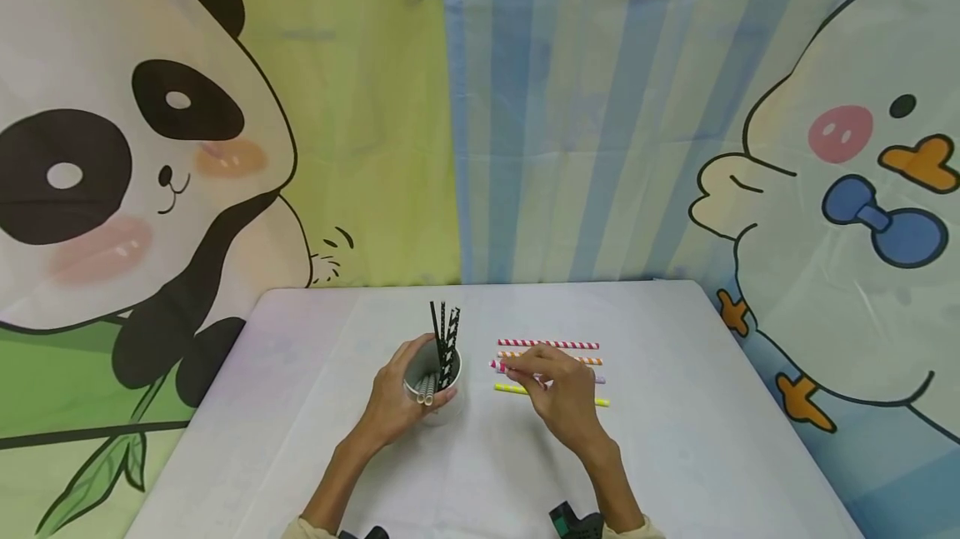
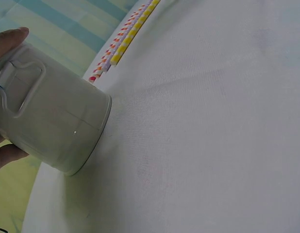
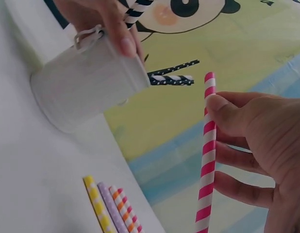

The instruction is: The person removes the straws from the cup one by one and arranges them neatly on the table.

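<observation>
While pink/wht straw (image 3: 207, 150) is pinched near one end in R hand (image 1: 564, 389) over row of straws (image 3: 111, 206), L hand (image 1: 392, 393) curled round wht pail (image 3: 89, 80), such off-centre pinch could prob. let straw swing/drop onto bench (image 1: 300, 406).

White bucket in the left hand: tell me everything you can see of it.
The white bucket is round, smooth and slightly glossy, perhaps painted metal, with an open mouth, a narrow rim at its base and a wire-like loop on its side. It appears to stand roughly upright on the white table. The left hand grips it near the mouth, thumb and fingers on opposite sides. Inside lean black patterned straws and grey straws.
</observation>
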`<state>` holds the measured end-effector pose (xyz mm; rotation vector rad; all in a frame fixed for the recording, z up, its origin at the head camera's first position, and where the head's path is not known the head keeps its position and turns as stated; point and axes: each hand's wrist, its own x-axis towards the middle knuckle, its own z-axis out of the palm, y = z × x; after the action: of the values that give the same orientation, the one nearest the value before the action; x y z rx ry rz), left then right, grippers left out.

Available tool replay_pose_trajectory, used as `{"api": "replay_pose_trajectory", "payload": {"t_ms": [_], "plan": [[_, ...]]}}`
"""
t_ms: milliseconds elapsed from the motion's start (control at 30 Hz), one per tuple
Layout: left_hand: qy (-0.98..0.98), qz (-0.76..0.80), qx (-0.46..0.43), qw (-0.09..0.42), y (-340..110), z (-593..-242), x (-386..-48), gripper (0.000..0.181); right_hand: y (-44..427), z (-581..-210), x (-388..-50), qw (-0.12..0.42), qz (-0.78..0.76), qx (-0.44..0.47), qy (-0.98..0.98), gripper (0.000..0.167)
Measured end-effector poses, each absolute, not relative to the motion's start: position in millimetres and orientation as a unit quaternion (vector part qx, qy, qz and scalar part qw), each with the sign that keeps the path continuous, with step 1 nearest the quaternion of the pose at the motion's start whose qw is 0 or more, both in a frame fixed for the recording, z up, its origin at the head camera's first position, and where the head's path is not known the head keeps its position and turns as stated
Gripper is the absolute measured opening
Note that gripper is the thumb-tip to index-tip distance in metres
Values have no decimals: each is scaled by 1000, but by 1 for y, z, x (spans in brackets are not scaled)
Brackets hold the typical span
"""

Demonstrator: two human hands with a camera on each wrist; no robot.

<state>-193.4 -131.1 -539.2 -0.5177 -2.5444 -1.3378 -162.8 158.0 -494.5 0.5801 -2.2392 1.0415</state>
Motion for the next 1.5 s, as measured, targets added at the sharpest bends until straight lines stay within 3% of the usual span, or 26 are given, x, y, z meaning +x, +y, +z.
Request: {"api": "replay_pose_trajectory", "payload": {"t_ms": [267, 700, 1500], "plan": [[-869, -451, -174, 109, -132, -537, -194, 91, 159, -506, -162, 279, 281, 210, -894, 20], [-867, -456, -173, 103, -132, -539, -193, 91, 156, -519, -158, 219, 243, 199, -924, 19], [-868, -455, -170, 102, -132, -539, -193, 92, 158, -550, -162, 199, 224, 188, -935, 18]]}}
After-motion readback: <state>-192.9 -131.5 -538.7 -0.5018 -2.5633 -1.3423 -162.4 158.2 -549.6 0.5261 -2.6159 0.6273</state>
